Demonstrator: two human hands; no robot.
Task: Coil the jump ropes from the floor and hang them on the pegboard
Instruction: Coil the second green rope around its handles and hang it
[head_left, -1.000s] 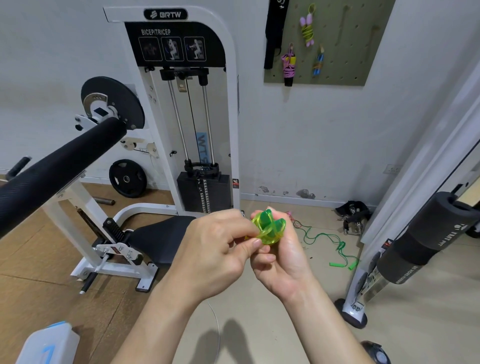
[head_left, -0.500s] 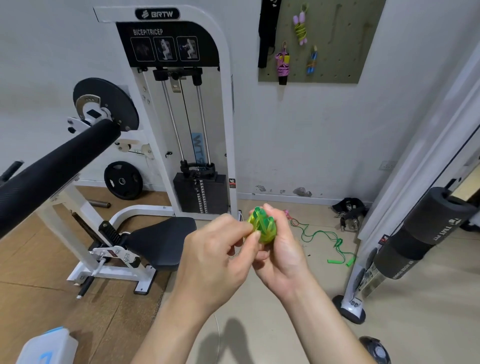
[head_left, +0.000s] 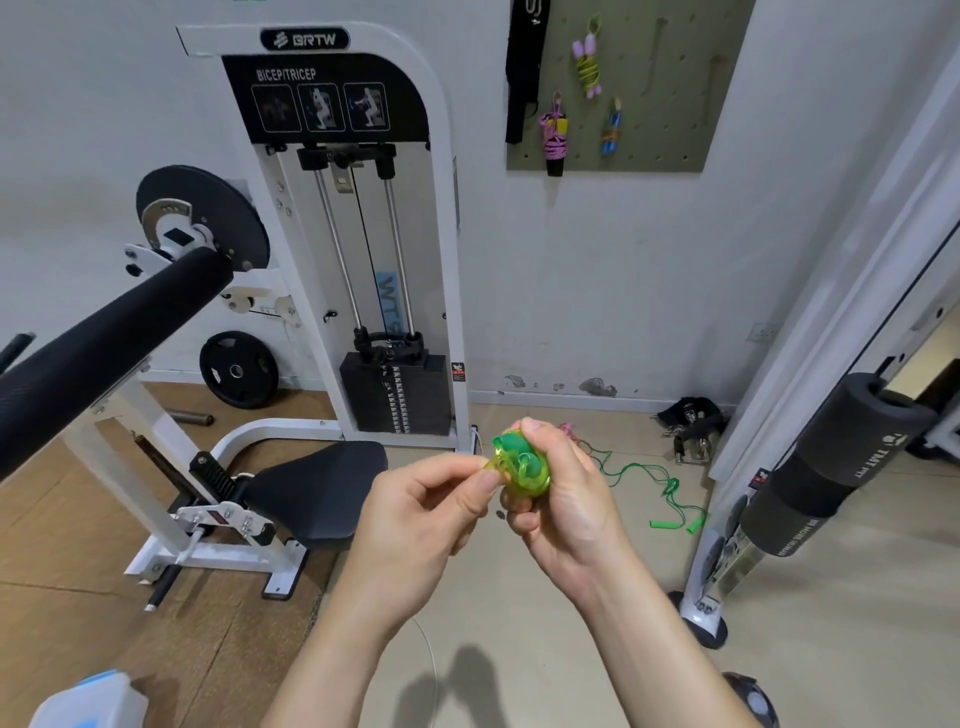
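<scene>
Right of a white weight-stack machine (head_left: 442, 208), the left hand (head_left: 415, 525) pinches the loose end of a translucent yellow-green coiled jump rope (head_left: 522, 467), seemingly to tuck it, while the right hand (head_left: 571, 514) clamps the bundle. A thin green jump rope (head_left: 644, 475) sprawls on the far floor, underfoot on the way to the olive wall pegboard (head_left: 665, 140).
</scene>
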